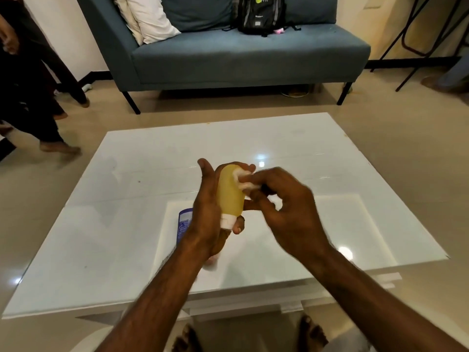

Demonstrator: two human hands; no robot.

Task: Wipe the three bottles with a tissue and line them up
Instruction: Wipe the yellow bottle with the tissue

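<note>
My left hand holds a yellow bottle above the white table, with its white cap pointing toward me. My right hand presses a crumpled white tissue against the bottle's far end. A blue-and-white bottle lies on the table just left of my left wrist, mostly hidden by it. Something pinkish shows under my left forearm, too hidden to identify.
A blue-grey sofa with white pillows and a black backpack stands beyond the table. Another person's legs are on the floor at the far left. My bare feet show at the table's near edge.
</note>
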